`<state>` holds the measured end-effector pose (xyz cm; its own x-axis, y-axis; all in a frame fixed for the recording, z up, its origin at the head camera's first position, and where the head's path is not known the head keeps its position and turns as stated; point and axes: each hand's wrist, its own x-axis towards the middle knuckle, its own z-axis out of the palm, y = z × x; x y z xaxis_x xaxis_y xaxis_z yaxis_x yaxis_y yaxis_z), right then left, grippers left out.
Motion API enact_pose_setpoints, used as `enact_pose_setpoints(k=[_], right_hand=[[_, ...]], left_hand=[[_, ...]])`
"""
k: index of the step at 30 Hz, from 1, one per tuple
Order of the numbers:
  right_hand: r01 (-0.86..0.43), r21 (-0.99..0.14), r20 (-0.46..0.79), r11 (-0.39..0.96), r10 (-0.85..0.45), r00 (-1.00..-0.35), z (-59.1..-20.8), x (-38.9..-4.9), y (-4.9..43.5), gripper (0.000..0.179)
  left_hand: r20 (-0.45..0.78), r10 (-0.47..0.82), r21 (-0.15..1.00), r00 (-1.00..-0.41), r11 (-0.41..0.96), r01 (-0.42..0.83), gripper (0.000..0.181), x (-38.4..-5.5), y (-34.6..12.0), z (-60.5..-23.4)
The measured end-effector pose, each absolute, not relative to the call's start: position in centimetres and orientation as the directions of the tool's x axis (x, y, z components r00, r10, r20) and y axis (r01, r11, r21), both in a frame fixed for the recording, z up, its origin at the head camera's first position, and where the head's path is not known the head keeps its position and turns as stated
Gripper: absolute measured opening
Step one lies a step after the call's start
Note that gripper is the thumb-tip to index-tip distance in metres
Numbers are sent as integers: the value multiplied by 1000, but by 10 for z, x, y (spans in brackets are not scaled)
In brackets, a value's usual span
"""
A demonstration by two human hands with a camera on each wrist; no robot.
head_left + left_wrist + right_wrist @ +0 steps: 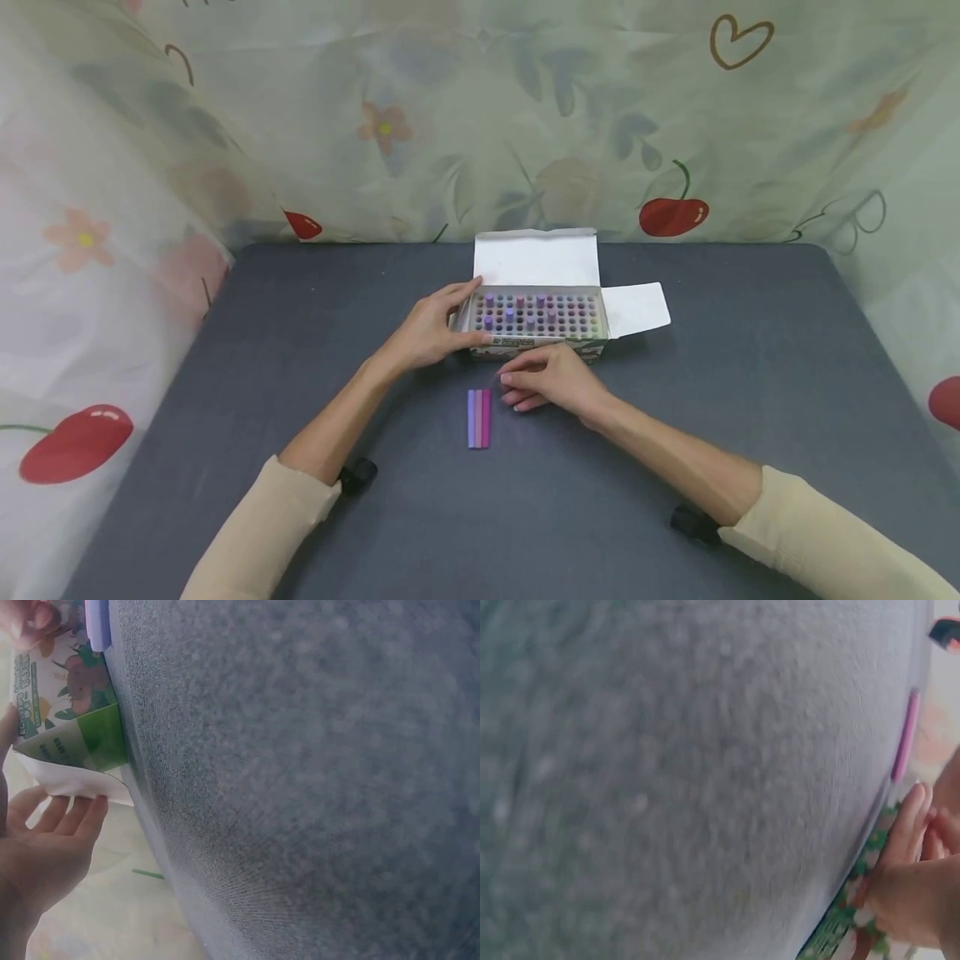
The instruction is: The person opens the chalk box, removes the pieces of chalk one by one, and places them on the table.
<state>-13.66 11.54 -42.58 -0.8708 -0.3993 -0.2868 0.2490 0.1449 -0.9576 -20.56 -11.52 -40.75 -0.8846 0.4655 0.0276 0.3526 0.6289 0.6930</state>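
An open cardboard box [538, 343] holds a grid of round holes filled with slim coloured sticks, several purple ones standing higher than the others. My left hand [442, 329] grips the box's left end, thumb at the front edge and fingers at the back; in the left wrist view its fingers [71, 814] touch a white side flap [71, 776]. Before the box, slim lilac, mauve and magenta sticks [478, 419] lie side by side. Just right of their far end, my right hand [551, 383] pinches a thin dark stick, mostly hidden by the fingers.
The box's white lid [536, 258] stands raised at the back, and another white flap [636, 308] sticks out to the right. Everything rests on a dark grey table [750, 375]. A patterned curtain [480, 108] hangs around its back and sides.
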Motion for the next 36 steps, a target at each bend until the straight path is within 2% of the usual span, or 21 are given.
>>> enact_pose_setpoints(k=[6,13,23,36], right_hand=[[150,-978,-204,148,-475,-856,-416,-145,127,29],[92,-980,-165,176,-469,-868,-393,-146,142,30],[-30,-984,-44,175,-402,-915,-371,-159,165,32],[-55,-965,-27,257,-303,-953,-370,-174,182,30]], left_hand=[[44,459,700,-887,620,355,89,-205,-119,-407],[40,464,707,-885,613,353,90,-205,-116,-407],[28,463,717,-886,608,341,89,-203,-115,-406],[20,461,706,-887,622,339,90,-204,-112,-405]])
